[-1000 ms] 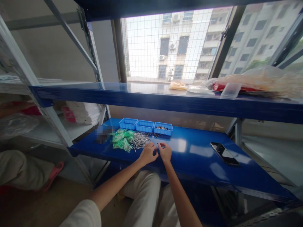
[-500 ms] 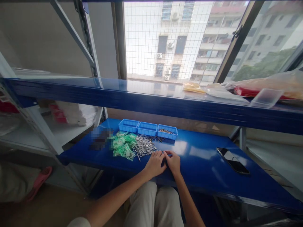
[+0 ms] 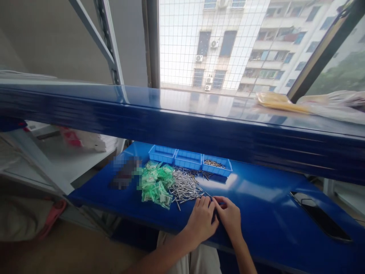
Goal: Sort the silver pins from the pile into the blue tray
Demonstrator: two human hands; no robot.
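Note:
Loose silver metal rods (image 3: 186,185) lie in a pile on the blue table (image 3: 256,220). Left of them are green-and-clear plastic packets (image 3: 155,182). My left hand (image 3: 202,219) rests at the pile's near edge, its fingers curled; whatever it may hold is hidden. Close against it, my right hand (image 3: 228,215) pinches a thin dark rod (image 3: 209,195) between thumb and forefinger. Behind the pile stand three blue trays; the right tray (image 3: 216,165) contains small rods, while the middle tray (image 3: 188,160) and left tray (image 3: 162,154) show bare bottoms.
A black phone (image 3: 321,217) lies on the right of the table. A blurred dark object (image 3: 125,173) is at the left. The blue upper shelf (image 3: 182,125) crosses above the table's back, with a yellow packet (image 3: 276,101) on it. A pink shoe (image 3: 54,215) shows at lower left.
The view has moved closer and shifted, so the table items appear larger. Both hands remain together beside the pile, and a thin rod now shows at the right fingertips.

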